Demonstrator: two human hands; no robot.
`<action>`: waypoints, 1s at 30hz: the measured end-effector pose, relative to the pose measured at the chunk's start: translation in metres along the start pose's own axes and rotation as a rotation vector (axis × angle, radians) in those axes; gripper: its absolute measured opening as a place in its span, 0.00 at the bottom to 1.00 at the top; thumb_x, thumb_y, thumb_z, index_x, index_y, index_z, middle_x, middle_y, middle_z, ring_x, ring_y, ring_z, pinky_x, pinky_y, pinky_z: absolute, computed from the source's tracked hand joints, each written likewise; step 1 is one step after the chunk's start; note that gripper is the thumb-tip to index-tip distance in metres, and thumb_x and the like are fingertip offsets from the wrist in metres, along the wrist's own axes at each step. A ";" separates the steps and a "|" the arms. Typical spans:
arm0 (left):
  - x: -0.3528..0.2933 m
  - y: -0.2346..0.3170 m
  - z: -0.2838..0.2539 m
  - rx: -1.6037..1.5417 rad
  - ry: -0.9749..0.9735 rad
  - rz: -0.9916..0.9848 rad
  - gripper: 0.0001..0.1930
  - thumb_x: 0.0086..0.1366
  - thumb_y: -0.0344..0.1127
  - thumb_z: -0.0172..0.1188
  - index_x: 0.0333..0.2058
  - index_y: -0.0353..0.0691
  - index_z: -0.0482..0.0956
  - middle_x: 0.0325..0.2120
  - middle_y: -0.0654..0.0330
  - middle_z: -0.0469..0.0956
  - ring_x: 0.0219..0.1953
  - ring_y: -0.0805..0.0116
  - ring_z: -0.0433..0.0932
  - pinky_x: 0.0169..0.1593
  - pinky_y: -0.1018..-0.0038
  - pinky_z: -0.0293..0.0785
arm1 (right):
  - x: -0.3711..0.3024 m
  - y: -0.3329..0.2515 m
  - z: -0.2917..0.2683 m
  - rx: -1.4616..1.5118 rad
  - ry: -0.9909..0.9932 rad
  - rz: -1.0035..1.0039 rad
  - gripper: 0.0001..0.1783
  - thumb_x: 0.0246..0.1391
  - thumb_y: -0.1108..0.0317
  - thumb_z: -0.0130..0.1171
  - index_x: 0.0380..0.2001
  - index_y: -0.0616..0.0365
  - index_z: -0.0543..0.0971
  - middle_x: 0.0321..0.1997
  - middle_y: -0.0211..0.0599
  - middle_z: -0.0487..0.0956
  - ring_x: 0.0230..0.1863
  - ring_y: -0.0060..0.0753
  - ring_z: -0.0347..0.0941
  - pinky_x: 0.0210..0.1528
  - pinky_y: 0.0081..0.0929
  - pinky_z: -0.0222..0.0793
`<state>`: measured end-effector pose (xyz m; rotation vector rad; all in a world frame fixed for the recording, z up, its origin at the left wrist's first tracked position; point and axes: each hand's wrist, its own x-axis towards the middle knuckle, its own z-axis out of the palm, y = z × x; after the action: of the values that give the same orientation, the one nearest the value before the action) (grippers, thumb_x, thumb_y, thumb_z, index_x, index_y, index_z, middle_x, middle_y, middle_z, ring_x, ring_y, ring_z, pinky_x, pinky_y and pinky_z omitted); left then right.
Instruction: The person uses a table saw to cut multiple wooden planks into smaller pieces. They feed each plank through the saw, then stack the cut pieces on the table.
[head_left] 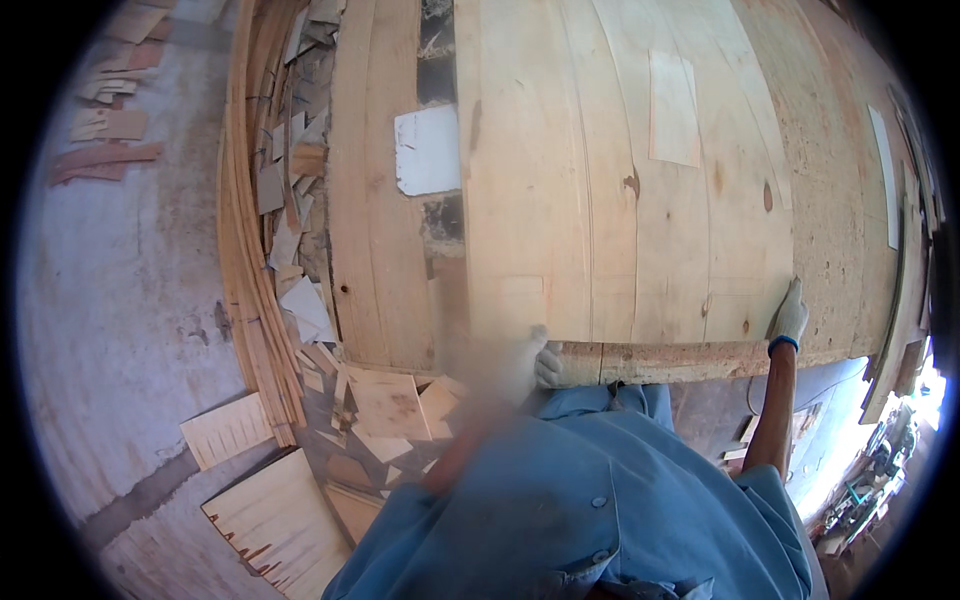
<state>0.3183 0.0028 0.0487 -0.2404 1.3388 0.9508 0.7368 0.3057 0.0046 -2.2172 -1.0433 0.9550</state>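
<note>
A wide stack of pale veneer sheets (640,200) fills the middle and right of the view. My left hand (535,360), in a whitish glove and blurred by motion, is at the stack's near edge, close to the top sheet's corner; whether it grips the sheet is unclear. My right hand (790,315), also gloved with a blue cuff, rests on the near edge of the top sheet further right, fingers laid on the wood. A small lighter veneer patch (673,108) lies on the top sheet.
Narrow veneer strips (245,250) lean in a curved bundle at the left. Loose veneer offcuts (385,405) and scraps litter the concrete floor (120,300). A white scrap (427,150) lies in a gap between boards. More strips stand along the right edge (905,290).
</note>
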 end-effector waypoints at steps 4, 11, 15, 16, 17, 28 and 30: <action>0.024 0.000 -0.015 -0.256 -0.005 -0.246 0.19 0.71 0.50 0.50 0.28 0.40 0.72 0.17 0.75 0.59 0.17 0.83 0.54 0.18 0.83 0.52 | 0.007 -0.007 0.008 0.012 0.001 0.000 0.36 0.59 0.40 0.49 0.33 0.70 0.81 0.27 0.34 0.79 0.27 0.25 0.71 0.31 0.28 0.68; 0.018 0.024 0.004 0.033 0.013 0.107 0.23 0.71 0.52 0.47 0.35 0.33 0.73 0.15 0.72 0.63 0.14 0.84 0.56 0.17 0.86 0.48 | 0.004 -0.033 0.025 0.099 0.010 -0.014 0.35 0.60 0.41 0.48 0.30 0.70 0.81 0.24 0.33 0.77 0.26 0.25 0.71 0.30 0.28 0.68; 0.027 0.035 0.004 -0.047 -0.009 0.066 0.25 0.71 0.53 0.47 0.37 0.30 0.71 0.15 0.67 0.67 0.13 0.82 0.60 0.17 0.85 0.50 | 0.011 -0.051 0.035 0.016 0.007 0.013 0.36 0.59 0.40 0.48 0.34 0.71 0.81 0.28 0.36 0.79 0.28 0.26 0.73 0.32 0.27 0.69; 0.027 0.041 0.007 -0.021 0.006 0.095 0.26 0.71 0.54 0.47 0.37 0.30 0.71 0.15 0.66 0.68 0.13 0.82 0.61 0.17 0.84 0.51 | 0.019 -0.051 0.039 0.054 0.007 0.004 0.36 0.59 0.40 0.48 0.35 0.71 0.81 0.29 0.36 0.80 0.28 0.27 0.73 0.32 0.27 0.69; 0.027 0.048 0.011 0.006 0.021 0.123 0.26 0.71 0.54 0.47 0.37 0.30 0.72 0.14 0.65 0.68 0.13 0.81 0.62 0.17 0.83 0.52 | 0.026 -0.050 0.042 0.091 0.008 -0.003 0.36 0.59 0.40 0.48 0.35 0.71 0.81 0.30 0.37 0.80 0.29 0.27 0.73 0.33 0.27 0.69; 0.058 0.091 0.017 0.023 0.057 0.011 0.28 0.69 0.57 0.48 0.36 0.29 0.72 0.13 0.62 0.69 0.10 0.77 0.64 0.16 0.79 0.56 | 0.061 -0.077 0.062 0.024 -0.053 -0.002 0.38 0.59 0.38 0.48 0.40 0.71 0.80 0.33 0.36 0.80 0.34 0.27 0.74 0.36 0.29 0.70; 0.060 0.096 0.020 -0.002 0.066 0.037 0.29 0.69 0.57 0.48 0.35 0.29 0.73 0.13 0.62 0.69 0.10 0.76 0.64 0.15 0.79 0.56 | 0.068 -0.080 0.065 -0.014 -0.058 0.002 0.39 0.58 0.37 0.48 0.42 0.71 0.80 0.35 0.37 0.81 0.35 0.28 0.74 0.37 0.29 0.70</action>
<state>0.2614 0.1025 0.0348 -0.2514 1.4069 0.9827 0.6820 0.4156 -0.0073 -2.2146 -1.0767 1.0216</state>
